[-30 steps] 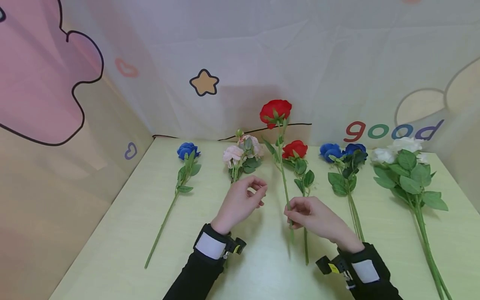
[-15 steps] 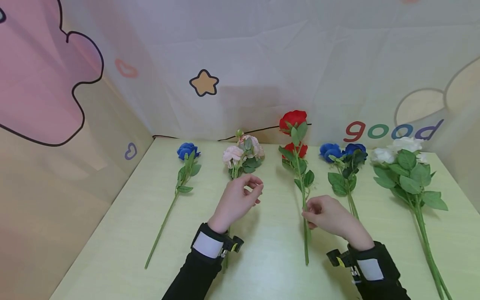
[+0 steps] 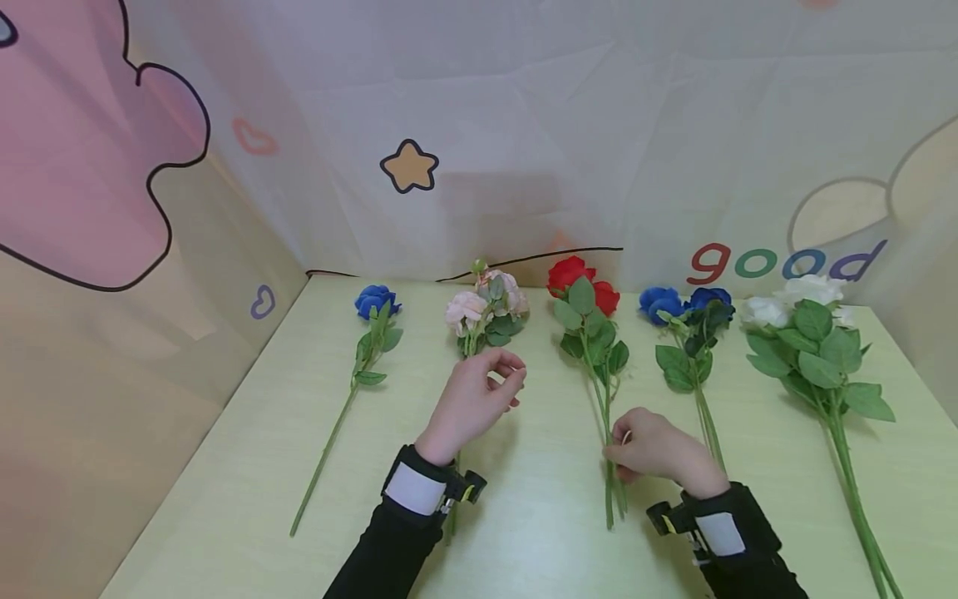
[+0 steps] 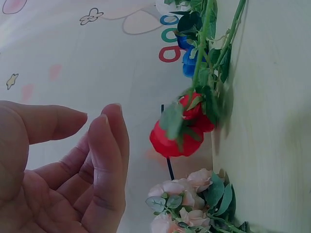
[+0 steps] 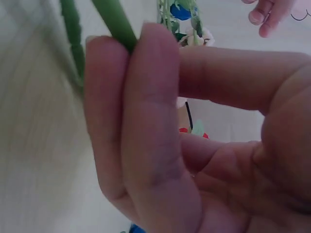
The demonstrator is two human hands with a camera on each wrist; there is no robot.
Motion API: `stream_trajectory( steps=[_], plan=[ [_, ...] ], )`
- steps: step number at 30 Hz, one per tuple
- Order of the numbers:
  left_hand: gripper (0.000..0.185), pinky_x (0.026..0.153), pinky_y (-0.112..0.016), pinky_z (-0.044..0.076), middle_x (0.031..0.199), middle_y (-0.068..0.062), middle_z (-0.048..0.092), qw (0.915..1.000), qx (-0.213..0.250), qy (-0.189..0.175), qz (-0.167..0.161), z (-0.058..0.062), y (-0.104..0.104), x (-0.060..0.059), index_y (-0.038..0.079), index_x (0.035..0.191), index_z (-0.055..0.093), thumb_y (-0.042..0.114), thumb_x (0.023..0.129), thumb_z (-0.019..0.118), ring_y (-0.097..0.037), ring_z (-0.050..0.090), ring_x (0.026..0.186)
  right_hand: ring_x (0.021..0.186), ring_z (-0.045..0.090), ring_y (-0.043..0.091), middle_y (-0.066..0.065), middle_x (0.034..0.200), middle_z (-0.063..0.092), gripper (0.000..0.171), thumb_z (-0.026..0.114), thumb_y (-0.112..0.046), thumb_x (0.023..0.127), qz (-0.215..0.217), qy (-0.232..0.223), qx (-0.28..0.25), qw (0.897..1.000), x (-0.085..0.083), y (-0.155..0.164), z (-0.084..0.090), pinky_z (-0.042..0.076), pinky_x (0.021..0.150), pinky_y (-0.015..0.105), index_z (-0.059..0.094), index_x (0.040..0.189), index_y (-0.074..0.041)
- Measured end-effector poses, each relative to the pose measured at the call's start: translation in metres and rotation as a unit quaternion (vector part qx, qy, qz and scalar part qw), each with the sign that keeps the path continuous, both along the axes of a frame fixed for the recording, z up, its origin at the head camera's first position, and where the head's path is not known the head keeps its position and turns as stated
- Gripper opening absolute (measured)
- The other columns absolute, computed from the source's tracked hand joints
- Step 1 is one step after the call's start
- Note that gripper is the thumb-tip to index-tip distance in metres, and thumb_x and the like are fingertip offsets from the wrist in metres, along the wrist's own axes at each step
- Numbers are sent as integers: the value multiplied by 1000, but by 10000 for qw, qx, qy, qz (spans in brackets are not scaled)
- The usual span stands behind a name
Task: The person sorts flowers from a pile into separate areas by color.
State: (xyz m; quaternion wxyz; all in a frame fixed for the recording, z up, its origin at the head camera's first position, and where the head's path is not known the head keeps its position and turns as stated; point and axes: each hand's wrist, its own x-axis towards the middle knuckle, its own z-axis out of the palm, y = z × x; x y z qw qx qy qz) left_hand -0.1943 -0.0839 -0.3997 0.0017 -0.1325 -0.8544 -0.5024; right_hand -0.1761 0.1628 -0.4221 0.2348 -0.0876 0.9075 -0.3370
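In the head view my right hand pinches the green stem of a red rose low down, just above the table. Its bloom overlaps a second red rose, which lies on the table, and their stems run close together. The right wrist view shows the pinched stem between thumb and fingers, with another stem beside it. My left hand hovers in front of the pale pink flowers, holding nothing. Its fingers are loosely curled, with a gap to the thumb in the left wrist view.
A single blue rose lies at the left of the pale table. Right of the red ones lie blue roses and white roses with long stems. A printed cloth backdrop rises behind the table's back edge.
My right hand has moved right and then down with the red rose, whose bloom sank from above the table to beside the other red bloom. The left hand has barely shifted.
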Motion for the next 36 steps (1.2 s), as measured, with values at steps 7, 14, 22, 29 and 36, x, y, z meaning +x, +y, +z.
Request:
stream_trajectory(
  steps=[7,14,22,29,36],
  plan=[
    [16,56,-27,53,86,-3,64,10000,4,-1,-16,0,0,0,11,103,63,22,92,57,-9,65,60,55,57,14,2,58,60,20,64,-16,85,-104,-8,251,9996,-1,-6,-9,36,53,26,56,71,-5],
    [20,57,-27,54,87,-4,63,10000,28,-23,-50,1,-1,0,7,106,63,22,93,57,-9,64,60,54,60,15,5,63,60,22,64,-21,86,-261,-169,291,9991,-1,-12,-14,43,54,27,57,76,-4],
    [22,56,-27,53,87,-3,63,10000,-35,-18,-43,1,-1,0,7,106,63,23,93,57,-8,64,60,55,58,17,6,64,59,28,70,-28,82,-523,-34,563,9970,-2,-16,-16,39,54,27,54,80,-4],
    [19,55,-27,52,86,-3,64,9999,-109,12,-31,3,-1,1,9,105,63,22,91,59,-14,65,62,56,60,16,9,71,58,22,67,-15,82,-590,-72,424,9973,-1,-19,-14,45,55,29,51,85,0],
    [20,55,-27,51,87,-3,64,9998,-180,26,-69,3,-2,1,9,107,62,20,90,61,-11,62,61,56,61,17,10,71,59,19,64,-11,80,-630,-195,558,9963,-2,-15,-14,45,58,28,52,87,1]
  ],
)
